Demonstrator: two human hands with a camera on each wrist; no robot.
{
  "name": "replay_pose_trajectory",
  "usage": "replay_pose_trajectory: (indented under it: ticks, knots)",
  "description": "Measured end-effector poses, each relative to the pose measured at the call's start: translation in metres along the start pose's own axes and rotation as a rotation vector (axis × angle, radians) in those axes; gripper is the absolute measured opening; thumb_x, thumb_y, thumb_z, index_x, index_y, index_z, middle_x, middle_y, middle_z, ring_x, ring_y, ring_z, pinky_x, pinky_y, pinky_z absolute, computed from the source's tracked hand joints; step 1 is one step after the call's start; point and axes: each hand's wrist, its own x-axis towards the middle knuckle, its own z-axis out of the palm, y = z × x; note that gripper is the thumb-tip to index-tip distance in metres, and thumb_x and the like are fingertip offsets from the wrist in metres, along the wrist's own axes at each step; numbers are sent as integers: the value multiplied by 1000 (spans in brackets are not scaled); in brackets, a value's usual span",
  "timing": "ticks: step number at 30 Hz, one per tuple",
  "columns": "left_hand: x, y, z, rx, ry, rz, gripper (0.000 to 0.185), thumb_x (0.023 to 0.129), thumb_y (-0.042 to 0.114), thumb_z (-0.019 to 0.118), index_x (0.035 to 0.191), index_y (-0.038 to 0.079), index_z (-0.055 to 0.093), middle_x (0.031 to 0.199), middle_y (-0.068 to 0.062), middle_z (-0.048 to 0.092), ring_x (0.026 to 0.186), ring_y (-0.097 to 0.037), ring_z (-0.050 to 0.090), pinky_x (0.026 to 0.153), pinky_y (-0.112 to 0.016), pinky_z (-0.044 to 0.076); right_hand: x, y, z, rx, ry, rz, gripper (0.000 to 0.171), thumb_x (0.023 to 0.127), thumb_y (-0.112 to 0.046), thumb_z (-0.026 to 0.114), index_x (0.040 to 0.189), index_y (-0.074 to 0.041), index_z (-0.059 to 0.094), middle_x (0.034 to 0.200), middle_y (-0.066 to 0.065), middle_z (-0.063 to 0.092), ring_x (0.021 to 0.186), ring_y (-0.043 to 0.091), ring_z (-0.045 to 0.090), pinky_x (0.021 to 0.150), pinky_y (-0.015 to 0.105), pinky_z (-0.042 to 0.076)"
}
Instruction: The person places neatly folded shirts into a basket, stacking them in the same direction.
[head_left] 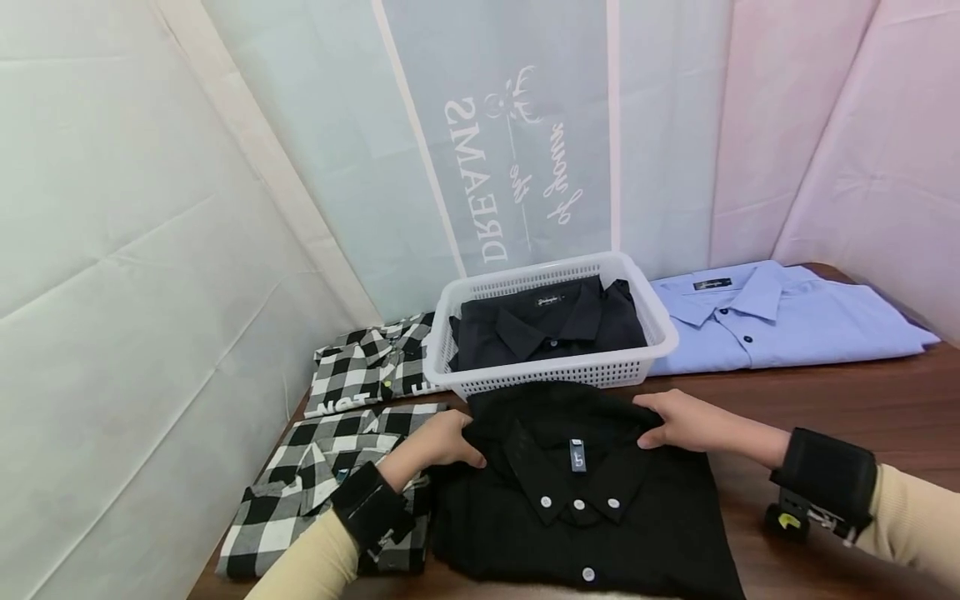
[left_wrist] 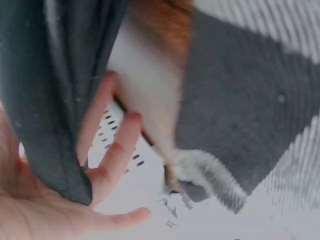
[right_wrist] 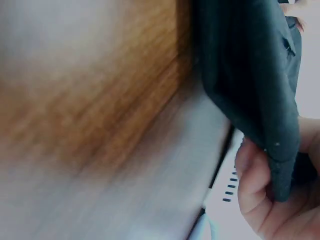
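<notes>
A folded black shirt [head_left: 517, 533] with white buttons and a small collar label lies in front of the white basket, its collar end toward the basket. My left hand [head_left: 442, 437] grips its left shoulder edge, the thumb on top. At the opposite shoulder my right hand [head_left: 678, 419] pinches the edge the same way. In the left wrist view the black cloth [left_wrist: 45, 90] runs between thumb and fingers [left_wrist: 117, 150]. The right wrist view shows the folded edge of the shirt [right_wrist: 250, 75] held in the curled fingers [right_wrist: 252, 185].
The white plastic basket [head_left: 551, 371] holds a folded dark shirt [head_left: 487, 337]. A light blue shirt [head_left: 810, 329] lies to its right on the brown table [head_left: 847, 400]. Two black-and-white checked shirts, one nearer [head_left: 277, 500] and one farther [head_left: 341, 379], lie at the left beside a curtain [head_left: 150, 250].
</notes>
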Motion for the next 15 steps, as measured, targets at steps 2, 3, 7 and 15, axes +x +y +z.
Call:
replay_pose_trajectory:
  ticks: [2,3,7,15]
  knots:
    - [-8,-1,-6,-94,15,29,45,68,24,78,107,5,65,98,-5,65,83,-20,59,76,-37,48,-5,-1,-3,44,66,-29,43,82,-27,67,114,-1,57,103,8,63,88,15,59,71,31,48]
    - [-11,-1,-9,-142,23,45,41,69,23,77,105,6,66,95,-4,65,80,-18,59,73,-34,48,-7,-2,-5,62,101,-39,40,83,-27,66,114,-3,58,103,6,63,87,11,58,70,29,47]
    - [-29,0,-23,-316,72,120,31,71,20,75,98,7,67,89,-2,65,74,-13,58,69,-31,48,-14,-13,-15,124,259,-68,30,84,-23,65,110,-10,59,97,2,62,80,2,53,66,24,44]
    - [-49,19,-62,-471,359,118,28,70,16,75,92,4,65,83,-6,65,66,-12,59,60,-30,50,-7,-42,-49,182,592,-154,14,82,-5,66,94,-10,59,86,-6,58,75,5,47,66,20,38]
